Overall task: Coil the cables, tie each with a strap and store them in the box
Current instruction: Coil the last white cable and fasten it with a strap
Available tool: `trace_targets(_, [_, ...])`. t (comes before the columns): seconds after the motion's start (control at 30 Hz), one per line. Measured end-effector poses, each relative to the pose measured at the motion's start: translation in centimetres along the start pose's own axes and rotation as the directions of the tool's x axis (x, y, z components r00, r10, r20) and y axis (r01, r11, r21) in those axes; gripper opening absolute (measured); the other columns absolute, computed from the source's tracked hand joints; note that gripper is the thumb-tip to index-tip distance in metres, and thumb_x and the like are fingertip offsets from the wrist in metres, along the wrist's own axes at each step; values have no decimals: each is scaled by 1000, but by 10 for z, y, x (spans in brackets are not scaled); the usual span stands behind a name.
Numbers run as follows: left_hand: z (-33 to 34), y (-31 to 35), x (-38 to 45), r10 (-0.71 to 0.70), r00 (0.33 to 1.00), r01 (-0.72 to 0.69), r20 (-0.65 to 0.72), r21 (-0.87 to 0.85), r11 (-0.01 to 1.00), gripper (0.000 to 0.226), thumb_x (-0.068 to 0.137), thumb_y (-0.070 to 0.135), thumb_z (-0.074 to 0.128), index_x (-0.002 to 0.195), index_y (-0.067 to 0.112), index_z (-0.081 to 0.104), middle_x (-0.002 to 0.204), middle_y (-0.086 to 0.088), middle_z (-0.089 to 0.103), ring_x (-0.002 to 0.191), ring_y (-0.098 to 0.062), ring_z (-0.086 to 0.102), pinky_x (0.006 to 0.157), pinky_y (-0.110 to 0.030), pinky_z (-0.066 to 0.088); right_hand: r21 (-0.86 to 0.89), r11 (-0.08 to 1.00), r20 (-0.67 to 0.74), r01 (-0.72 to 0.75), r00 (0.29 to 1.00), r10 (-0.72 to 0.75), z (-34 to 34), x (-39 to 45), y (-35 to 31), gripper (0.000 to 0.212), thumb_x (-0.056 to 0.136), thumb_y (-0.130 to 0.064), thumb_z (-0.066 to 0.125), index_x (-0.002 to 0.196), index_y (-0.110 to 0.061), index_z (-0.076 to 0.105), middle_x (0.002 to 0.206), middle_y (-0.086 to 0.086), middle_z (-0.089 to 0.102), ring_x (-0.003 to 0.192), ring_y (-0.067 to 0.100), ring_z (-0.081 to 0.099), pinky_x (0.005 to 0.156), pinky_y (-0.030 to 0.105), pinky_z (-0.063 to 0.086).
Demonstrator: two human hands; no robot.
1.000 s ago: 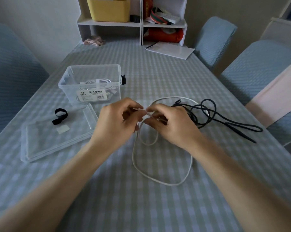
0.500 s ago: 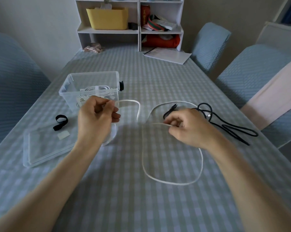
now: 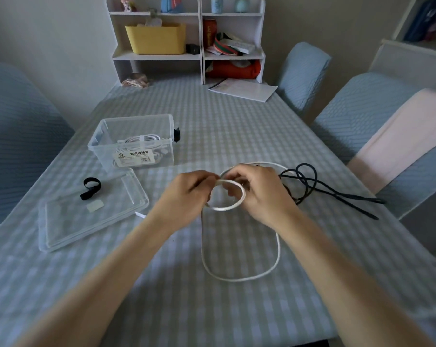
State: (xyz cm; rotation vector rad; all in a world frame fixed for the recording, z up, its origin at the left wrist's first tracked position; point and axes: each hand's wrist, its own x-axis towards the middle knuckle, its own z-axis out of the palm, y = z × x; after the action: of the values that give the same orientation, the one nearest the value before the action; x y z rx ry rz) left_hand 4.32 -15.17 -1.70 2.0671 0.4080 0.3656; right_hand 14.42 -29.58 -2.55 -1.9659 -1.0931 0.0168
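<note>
Currently left hand (image 3: pixel 186 194) and right hand (image 3: pixel 258 194) both pinch thin white cable (image 3: pixel 238 205) above checked table (image 3: pixel 237 126), one small loop formed. Risk: springy loop uncoiling if pinch slackens.

Both forearms reach forward, left hand (image 3: pixel 186 194) and right hand (image 3: pixel 259 194) pinching.

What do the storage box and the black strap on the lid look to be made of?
The storage box looks like clear rigid plastic, glossy: the coiled white cable inside shows through its walls. The black strap on the lid looks like soft matte fabric, perhaps hook-and-loop, since it lies limp in a loop; the weave is too small to confirm.
</note>
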Motion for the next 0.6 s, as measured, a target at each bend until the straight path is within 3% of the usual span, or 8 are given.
trace_targets(0.1, [-1,-3,-1,-55,998,49,28,161,986,31,102,25,50,75,29,65,55,9,53,46,-5,48,53,-28,38,-29,998,35,59,998,-58,6,-3,0,14,90,-25,70,94,-12,72,82,-5,73,74,6,68,67,32,54])
trace_targets(0.17, [0,-3,-2,-61,998,64,-21,230,971,27,102,23,48,81,23,66,67,6,60,62,-14,58,57,-30,38,-68,998,54,13,998,-10,5,-4,-1,9,88,-26,73,90,-18,71,76,-12,69,69,1,64,62,19,48])
trace_targets(0.3, [-14,-11,6,47,943,79,-329,359,930,20,99,12,47,102,6,67,100,-14,71,99,-38,61,71,-31,32,-233,964,109,-128,982,157,-7,-13,5,5,89,-27,68,87,-22,69,67,-18,61,58,-1,58,55,17,43])
trace_targets(0.37, [-25,-17,7,59,907,107,-417,364,925,20,99,11,46,104,3,64,98,-15,69,98,-39,59,71,-32,31,-241,957,112,-160,975,191,-12,-19,7,8,91,-24,66,84,-20,68,54,-20,57,46,1,52,50,19,40])
trace_targets(0.43, [-25,-18,5,72,906,83,-418,343,936,19,101,12,44,100,5,61,89,-4,64,89,-30,59,70,-31,32,-224,959,128,-173,970,205,-13,-23,7,14,93,-23,63,80,-20,65,51,-18,56,42,4,49,47,26,43])
trace_targets(0.5, [-14,-11,4,50,940,-19,-338,95,995,22,105,15,39,92,11,56,88,4,67,87,-23,65,75,-33,45,-230,963,114,-141,979,170,-12,-21,5,18,96,-28,60,83,-18,68,59,-13,60,49,5,54,54,32,50])
trace_targets(0.53, [-7,-4,4,-19,954,-39,-299,-187,982,24,106,16,38,90,12,55,91,0,71,90,-24,69,82,-35,52,-222,967,98,-122,984,146,-10,-20,5,20,96,-31,59,86,-17,70,64,-11,63,55,5,57,58,34,52])
trace_targets(0.6, [7,16,4,-220,961,30,-168,-727,686,26,108,16,35,98,5,56,93,-12,75,93,-28,73,89,-38,57,-215,971,74,-106,989,124,-7,-19,6,24,97,-36,57,88,-17,70,71,-7,67,64,9,62,63,36,51])
